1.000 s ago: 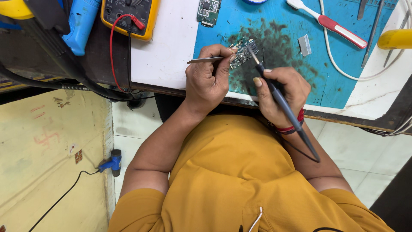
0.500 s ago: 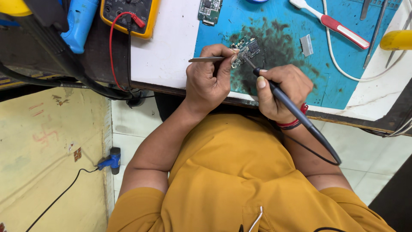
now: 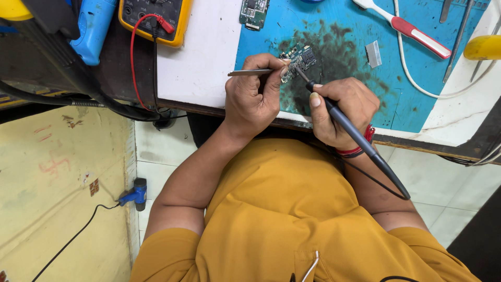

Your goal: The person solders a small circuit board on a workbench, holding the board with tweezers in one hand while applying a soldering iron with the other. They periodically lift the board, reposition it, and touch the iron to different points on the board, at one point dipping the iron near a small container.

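My left hand [image 3: 254,96] grips thin metal tweezers [image 3: 249,72] whose tips reach a small circuit board [image 3: 298,58] lying on the stained blue work mat [image 3: 396,78]. My right hand [image 3: 342,110] holds a black soldering iron [image 3: 350,129] like a pen. Its tip touches the near edge of the board. The iron's black cord trails back over my right forearm. Both hands rest at the bench's front edge, above my orange shirt.
A second green circuit board [image 3: 254,11] lies at the mat's top left. A yellow multimeter [image 3: 154,15] with a red lead, a blue tool [image 3: 93,28], a red-and-white handled tool [image 3: 412,31], a white cable and metal picks [image 3: 459,31] crowd the bench.
My right hand has tilted the soldering iron slightly, shifting its tip along the board. My left hand keeps the tweezers on the board almost unmoved.
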A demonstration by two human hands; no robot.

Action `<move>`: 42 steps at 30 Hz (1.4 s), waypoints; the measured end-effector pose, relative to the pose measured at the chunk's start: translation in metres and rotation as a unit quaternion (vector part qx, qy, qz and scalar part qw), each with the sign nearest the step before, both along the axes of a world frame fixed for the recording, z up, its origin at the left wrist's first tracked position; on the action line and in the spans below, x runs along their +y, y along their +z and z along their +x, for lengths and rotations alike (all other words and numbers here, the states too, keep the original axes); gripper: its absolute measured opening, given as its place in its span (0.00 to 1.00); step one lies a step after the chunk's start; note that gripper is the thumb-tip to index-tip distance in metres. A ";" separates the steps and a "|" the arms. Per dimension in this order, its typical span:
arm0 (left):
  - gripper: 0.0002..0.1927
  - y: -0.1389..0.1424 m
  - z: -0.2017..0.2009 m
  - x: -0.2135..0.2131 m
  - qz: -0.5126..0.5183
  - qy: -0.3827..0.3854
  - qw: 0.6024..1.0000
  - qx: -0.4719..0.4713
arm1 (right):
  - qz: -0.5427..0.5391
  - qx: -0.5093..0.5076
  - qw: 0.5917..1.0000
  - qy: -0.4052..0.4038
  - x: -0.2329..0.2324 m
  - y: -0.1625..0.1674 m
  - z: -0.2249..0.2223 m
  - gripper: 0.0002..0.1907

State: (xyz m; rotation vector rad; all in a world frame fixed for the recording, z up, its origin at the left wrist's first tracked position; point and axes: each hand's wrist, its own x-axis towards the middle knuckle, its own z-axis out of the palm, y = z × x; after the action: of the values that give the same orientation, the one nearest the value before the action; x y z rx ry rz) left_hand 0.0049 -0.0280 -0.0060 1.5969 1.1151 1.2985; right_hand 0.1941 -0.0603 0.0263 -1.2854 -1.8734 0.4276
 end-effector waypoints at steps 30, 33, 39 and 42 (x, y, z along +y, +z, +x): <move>0.05 -0.002 -0.001 0.000 0.011 -0.005 1.000 0.003 | 0.010 0.000 1.000 0.003 0.000 -0.001 -0.001 0.05; 0.05 -0.002 0.000 0.000 0.002 -0.002 1.000 0.000 | 0.004 -0.008 1.000 0.003 0.001 0.000 0.000 0.05; 0.05 -0.001 0.000 0.000 0.005 -0.001 1.000 -0.008 | 0.009 -0.010 1.000 -0.001 0.001 0.000 -0.001 0.05; 0.05 -0.001 0.000 0.000 -0.004 -0.001 1.000 -0.007 | 0.003 -0.005 1.000 0.002 0.001 0.000 -0.001 0.05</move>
State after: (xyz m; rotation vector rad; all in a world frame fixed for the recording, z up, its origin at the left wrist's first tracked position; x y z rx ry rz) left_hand 0.0051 -0.0279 -0.0073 1.5810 1.1090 1.3008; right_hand 0.1932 -0.0594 0.0265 -1.2817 -1.8852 0.4188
